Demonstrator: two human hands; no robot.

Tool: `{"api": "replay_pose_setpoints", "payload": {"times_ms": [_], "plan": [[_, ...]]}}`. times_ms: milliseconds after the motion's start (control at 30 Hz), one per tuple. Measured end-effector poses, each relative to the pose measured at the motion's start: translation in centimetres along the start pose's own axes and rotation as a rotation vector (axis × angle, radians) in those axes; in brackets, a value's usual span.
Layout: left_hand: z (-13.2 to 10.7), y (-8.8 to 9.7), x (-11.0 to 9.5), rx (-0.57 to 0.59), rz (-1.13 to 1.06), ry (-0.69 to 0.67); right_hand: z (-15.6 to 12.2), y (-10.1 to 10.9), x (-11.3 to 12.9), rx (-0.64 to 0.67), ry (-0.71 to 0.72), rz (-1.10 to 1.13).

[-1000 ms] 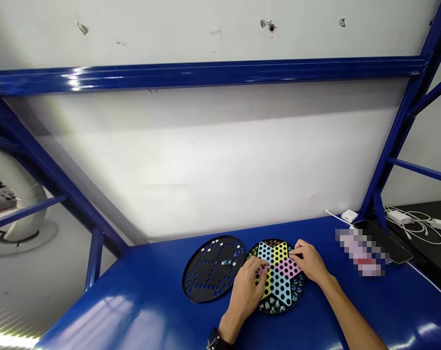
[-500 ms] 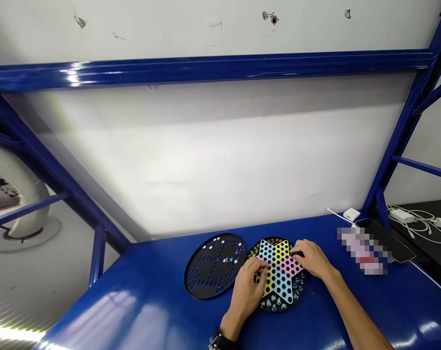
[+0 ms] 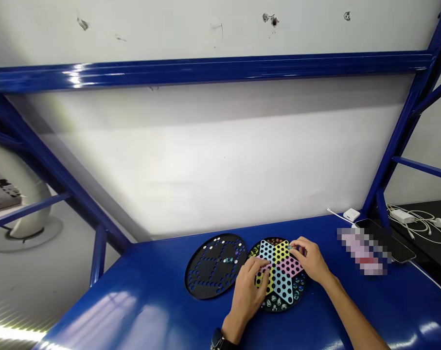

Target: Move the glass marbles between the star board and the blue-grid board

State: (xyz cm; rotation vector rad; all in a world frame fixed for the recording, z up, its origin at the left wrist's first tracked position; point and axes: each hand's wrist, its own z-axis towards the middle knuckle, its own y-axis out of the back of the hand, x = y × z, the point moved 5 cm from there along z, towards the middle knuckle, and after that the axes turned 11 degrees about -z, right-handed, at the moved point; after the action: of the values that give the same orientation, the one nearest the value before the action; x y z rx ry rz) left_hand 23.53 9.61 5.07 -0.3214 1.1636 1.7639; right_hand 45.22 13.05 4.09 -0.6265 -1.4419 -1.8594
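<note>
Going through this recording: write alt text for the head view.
The left hand and right hand touch a multicoloured star-shaped Chinese checkers board ringed by glass marbles, beside a black perforated disc on a blue table.

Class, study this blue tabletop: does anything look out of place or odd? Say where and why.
The pixelated patch on the blue table, beside the phone, stands out: it is blurred, so what lies there cannot be told. Dark gouges also mark the white wall above.
</note>
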Motion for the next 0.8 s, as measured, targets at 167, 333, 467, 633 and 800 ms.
{"api": "replay_pose_setpoints", "payload": {"times_ms": [167,333,467,633,800], "plan": [[-0.3,-0.8,-0.9,0.015,0.059,-0.179,-1.1,-2.4,3.2,0.151,0.032,0.258],[-0.5,-1.0,-0.8,0.013,0.063,-0.24,-2.0,-4.4,3.9,0.28,0.0,0.424],[-0.1,1.0,0.5,-0.047,0.089,-0.118,-2.1,-4.7,3.0,0.262,-0.12,0.501],[0.0,6.0,5.0,-0.138,0.204,0.268,-1.9,-3.4,2.9,0.121,-0.125,0.442],[-1.5,8.2,8.5,-0.067,0.301,0.606,-1.8,-2.7,3.0,0.087,-0.111,0.427]]}}
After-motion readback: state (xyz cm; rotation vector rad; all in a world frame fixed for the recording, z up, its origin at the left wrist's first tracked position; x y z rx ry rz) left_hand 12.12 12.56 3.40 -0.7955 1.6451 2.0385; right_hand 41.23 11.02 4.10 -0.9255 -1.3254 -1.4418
